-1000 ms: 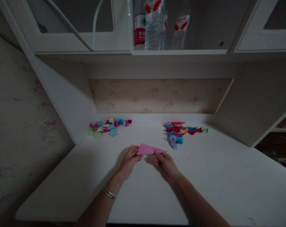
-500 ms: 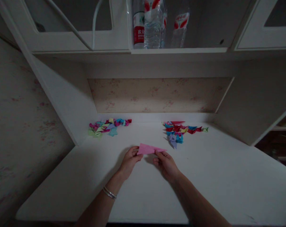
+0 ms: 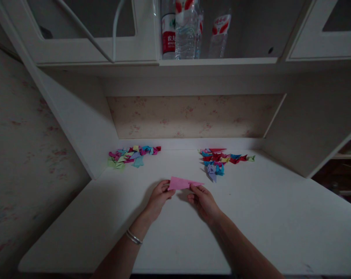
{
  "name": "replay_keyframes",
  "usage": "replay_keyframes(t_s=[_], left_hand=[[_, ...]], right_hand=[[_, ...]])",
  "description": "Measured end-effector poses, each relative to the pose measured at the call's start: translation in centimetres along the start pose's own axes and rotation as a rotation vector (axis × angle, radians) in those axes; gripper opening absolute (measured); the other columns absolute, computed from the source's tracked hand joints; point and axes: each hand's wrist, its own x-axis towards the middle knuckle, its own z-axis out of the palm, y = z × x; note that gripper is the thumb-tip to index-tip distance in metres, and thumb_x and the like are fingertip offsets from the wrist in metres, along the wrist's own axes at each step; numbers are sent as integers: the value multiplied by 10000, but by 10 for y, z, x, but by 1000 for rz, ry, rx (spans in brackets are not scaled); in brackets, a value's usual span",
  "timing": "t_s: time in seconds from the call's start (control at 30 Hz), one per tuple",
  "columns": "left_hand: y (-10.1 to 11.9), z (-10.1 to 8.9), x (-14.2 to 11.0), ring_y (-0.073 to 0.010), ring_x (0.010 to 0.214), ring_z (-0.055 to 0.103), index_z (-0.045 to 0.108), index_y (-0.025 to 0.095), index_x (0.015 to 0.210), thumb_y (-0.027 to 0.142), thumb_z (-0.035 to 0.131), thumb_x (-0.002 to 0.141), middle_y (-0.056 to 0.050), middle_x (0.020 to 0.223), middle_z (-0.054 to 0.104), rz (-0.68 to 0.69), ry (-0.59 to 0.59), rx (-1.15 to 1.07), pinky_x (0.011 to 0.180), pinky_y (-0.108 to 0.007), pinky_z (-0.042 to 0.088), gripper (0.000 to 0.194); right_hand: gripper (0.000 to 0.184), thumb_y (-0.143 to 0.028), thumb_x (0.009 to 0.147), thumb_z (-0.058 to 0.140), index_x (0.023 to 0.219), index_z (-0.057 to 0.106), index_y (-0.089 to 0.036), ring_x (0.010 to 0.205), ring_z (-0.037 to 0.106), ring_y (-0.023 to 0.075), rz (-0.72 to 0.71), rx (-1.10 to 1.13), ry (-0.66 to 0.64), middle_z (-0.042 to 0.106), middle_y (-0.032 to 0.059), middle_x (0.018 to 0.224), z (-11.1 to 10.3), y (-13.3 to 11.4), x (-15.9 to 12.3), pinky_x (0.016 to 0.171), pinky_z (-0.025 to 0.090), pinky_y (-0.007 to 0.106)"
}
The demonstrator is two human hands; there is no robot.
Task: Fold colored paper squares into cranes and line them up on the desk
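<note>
A folded pink sheet of paper (image 3: 179, 183), long and tapering to a point on the right, is held between both hands above the white desk (image 3: 181, 240). My left hand (image 3: 159, 197) pinches its wide left end between thumb and fingers. Near the narrow end, my right hand (image 3: 203, 199) grips the lower edge with thumb and fingertips. Two silver bangles (image 3: 134, 236) circle my left wrist. Beyond the hands lie a pile of coloured folded papers (image 3: 131, 156) on the left and another pile of folded papers (image 3: 219, 159) on the right.
An upper cabinet (image 3: 216, 68) overhangs the desk, with several plastic bottles (image 3: 185, 35) on its open shelf. A white cable (image 3: 90, 37) hangs before its left door. White side panels (image 3: 76, 116) flank the desk; the back wall (image 3: 190, 116) has floral paper.
Both hands keep the same hold on the pink paper. The whole view has shifted very slightly; nothing else visibly differs.
</note>
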Motion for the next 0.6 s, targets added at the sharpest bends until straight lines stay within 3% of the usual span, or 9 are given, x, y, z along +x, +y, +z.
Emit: replay_keyframes(t_s=[0.6], left_hand=[[-3,-2,2,-156,795,600,588,175,1054,254,741,661,-84,1002,687,29,-4,18,655,-246,399,430]], right_hand=[[267,-325,737,773,857,618,-143,533,616,68,-16,-31,-5,645,-5,713,-2,3,1,456,493,145]])
